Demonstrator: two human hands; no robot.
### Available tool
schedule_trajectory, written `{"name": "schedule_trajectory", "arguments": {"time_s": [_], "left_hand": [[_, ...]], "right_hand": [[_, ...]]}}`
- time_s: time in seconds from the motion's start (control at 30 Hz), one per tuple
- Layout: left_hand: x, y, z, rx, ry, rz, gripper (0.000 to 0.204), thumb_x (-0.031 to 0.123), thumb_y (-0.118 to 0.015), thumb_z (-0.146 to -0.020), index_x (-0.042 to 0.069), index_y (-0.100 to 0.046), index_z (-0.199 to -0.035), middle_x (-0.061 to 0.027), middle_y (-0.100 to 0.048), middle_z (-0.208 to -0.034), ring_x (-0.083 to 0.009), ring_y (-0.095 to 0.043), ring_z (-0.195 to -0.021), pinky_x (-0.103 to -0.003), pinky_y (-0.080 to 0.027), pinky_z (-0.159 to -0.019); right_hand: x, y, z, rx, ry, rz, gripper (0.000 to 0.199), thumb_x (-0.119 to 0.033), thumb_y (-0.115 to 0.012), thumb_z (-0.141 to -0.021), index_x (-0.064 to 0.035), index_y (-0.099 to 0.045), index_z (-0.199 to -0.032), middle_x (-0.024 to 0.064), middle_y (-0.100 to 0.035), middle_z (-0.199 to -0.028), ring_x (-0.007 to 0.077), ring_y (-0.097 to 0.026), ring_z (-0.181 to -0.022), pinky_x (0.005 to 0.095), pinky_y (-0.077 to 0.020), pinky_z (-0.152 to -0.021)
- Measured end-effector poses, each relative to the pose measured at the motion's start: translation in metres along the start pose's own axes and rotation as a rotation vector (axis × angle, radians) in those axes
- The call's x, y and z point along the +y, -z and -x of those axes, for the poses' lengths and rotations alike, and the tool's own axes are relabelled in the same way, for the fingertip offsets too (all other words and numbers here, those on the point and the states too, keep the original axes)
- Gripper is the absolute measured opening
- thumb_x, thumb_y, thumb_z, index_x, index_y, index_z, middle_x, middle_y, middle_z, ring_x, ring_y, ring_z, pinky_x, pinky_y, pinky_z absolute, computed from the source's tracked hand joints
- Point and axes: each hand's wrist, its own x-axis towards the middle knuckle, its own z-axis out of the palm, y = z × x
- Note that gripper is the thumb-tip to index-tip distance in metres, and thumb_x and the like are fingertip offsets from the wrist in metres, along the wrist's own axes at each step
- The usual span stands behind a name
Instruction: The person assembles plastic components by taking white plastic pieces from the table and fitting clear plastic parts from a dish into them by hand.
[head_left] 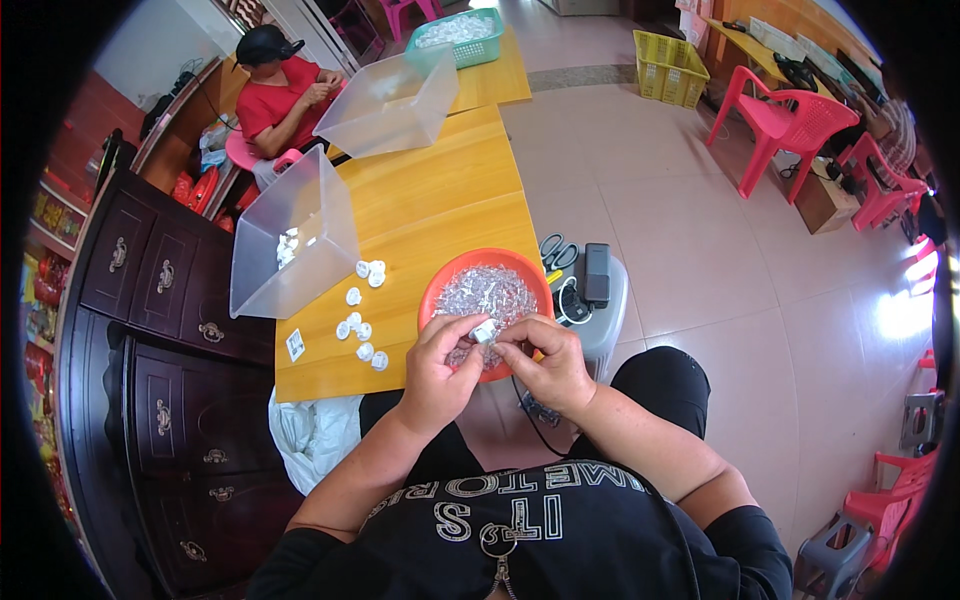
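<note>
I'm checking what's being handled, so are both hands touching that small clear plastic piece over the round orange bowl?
Touching. The head view shows fingertips of the left hand and right hand pinching the small clear plastic piece between them, above the round orange bowl.

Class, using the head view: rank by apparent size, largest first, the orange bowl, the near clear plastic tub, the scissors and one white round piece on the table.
1. Near clear plastic tub
2. Orange bowl
3. Scissors
4. White round piece

The fisheye bends things, but these gaps are plain.
</note>
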Motion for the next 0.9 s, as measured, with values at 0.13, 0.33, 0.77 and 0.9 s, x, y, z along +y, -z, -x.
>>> {"name": "schedule_trajectory", "arguments": {"time_s": [0.13, 0.33, 0.77, 0.9], "left_hand": [[0.009, 0.004, -0.001, 0.016, -0.104, -0.188, 0.035, -0.005, -0.066, -0.077, 0.004, -0.067, -0.111, -0.0125, -0.062, -0.095, -0.0251, -0.064, -0.083, -0.031, -0.052, -0.074], [0.008, 0.004, 0.001, 0.010, -0.154, -0.211, 0.036, -0.004, -0.068, -0.076, 0.005, -0.068, -0.111, -0.0127, -0.062, -0.094, -0.0267, -0.064, -0.084, -0.033, -0.052, -0.074], [0.001, 0.016, -0.007, 0.029, -0.235, -0.371, 0.033, -0.001, -0.069, -0.076, 0.004, -0.067, -0.108, -0.0154, -0.063, -0.093, -0.0312, -0.065, -0.085, -0.036, -0.053, -0.075], [-0.035, 0.074, -0.055, 0.392, -0.121, -0.475, 0.023, 0.006, -0.065, -0.086, 0.000, -0.065, -0.109, -0.0118, -0.065, -0.091, -0.0231, -0.063, -0.081, -0.035, -0.051, -0.073]], "right_hand": [[-0.001, 0.001, 0.000, 0.001, 0.030, 0.009, 0.007, -0.001, -0.072, -0.080, 0.0000, -0.066, -0.084, 0.0076, -0.065, -0.079, 0.0135, -0.058, -0.063, 0.0260, -0.0463, -0.056], [-0.002, 0.001, 0.002, 0.002, 0.046, 0.015, 0.007, -0.001, -0.072, -0.080, 0.0005, -0.066, -0.084, 0.0093, -0.065, -0.080, 0.0163, -0.060, -0.065, 0.0284, -0.0473, -0.058], [0.005, 0.000, -0.004, -0.028, -0.009, 0.083, 0.009, -0.004, -0.073, -0.080, -0.0001, -0.068, -0.086, 0.0104, -0.063, -0.078, 0.0197, -0.061, -0.065, 0.0291, -0.0486, -0.059], [0.018, 0.006, -0.009, -0.065, 0.113, 0.352, 0.010, -0.008, -0.072, -0.077, -0.0017, -0.068, -0.083, 0.0103, -0.063, -0.080, 0.0260, -0.061, -0.074, 0.0362, -0.0503, -0.068]]}}
